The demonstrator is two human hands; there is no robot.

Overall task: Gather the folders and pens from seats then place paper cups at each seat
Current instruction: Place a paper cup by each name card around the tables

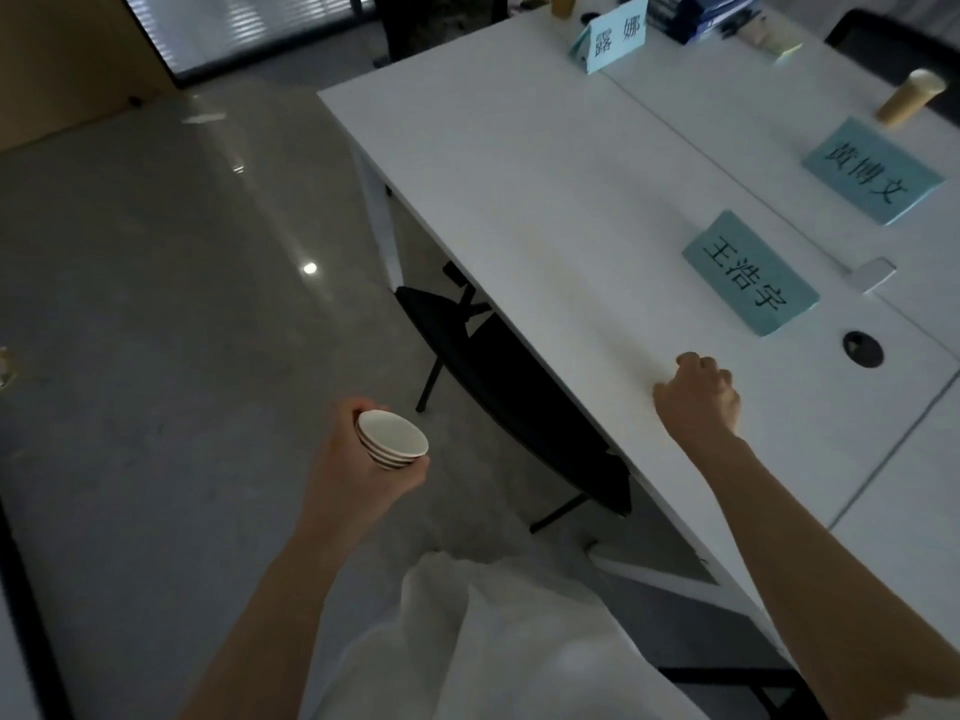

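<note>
My left hand is shut on a short stack of white paper cups, held over the floor to the left of the white table. Over the table's near edge my right hand is curled into a fist with nothing visible in it. One brown paper cup stands at the far right seat. A pile of blue folders lies at the table's far end. No pens can be made out.
Three pale blue name cards sit on the table: one near my right hand, one further right, one at the far end. A black chair is tucked under the table's left edge. A round cable hole lies right of my hand.
</note>
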